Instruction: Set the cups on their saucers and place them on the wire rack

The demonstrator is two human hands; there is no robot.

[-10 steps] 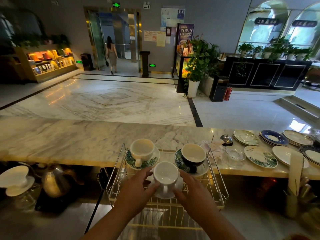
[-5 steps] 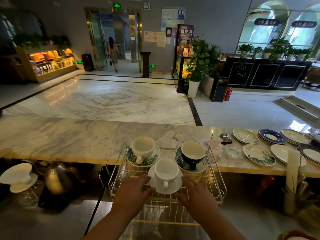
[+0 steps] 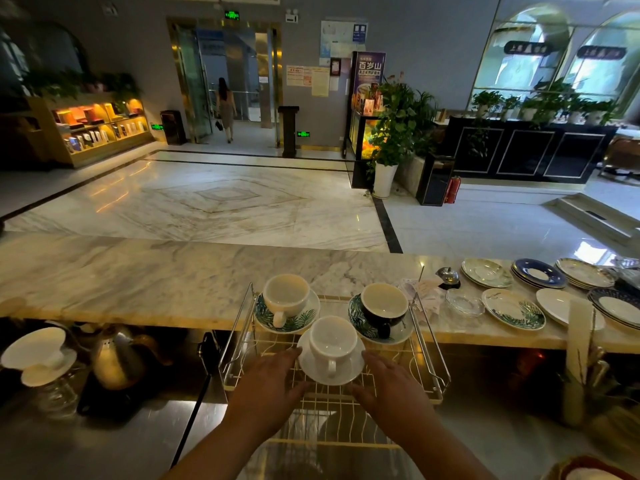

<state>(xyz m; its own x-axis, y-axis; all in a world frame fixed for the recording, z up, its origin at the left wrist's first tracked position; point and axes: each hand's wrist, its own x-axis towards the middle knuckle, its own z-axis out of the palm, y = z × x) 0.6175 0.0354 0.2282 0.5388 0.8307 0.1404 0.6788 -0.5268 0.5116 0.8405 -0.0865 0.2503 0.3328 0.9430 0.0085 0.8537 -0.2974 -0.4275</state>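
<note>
White cup (image 3: 333, 342) sits on its saucer (image 3: 349, 374) at the rack (image 3: 429, 358) front, left hand (image 3: 266, 389) and right hand (image 3: 389, 384) flanking with fingers spread, gripping nothing; check saucer sits flat across wires before letting go

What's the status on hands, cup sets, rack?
Left hand and right hand open, flanking white cup on its saucer. Three sets on wire rack. Nothing in the way.

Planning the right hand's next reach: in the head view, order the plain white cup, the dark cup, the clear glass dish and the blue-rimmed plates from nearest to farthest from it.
From the right hand:
1. Plain white cup, just left.
2. Dark cup, behind on the rack.
3. Clear glass dish, on the counter, right.
4. Blue-rimmed plates, far right.
</note>
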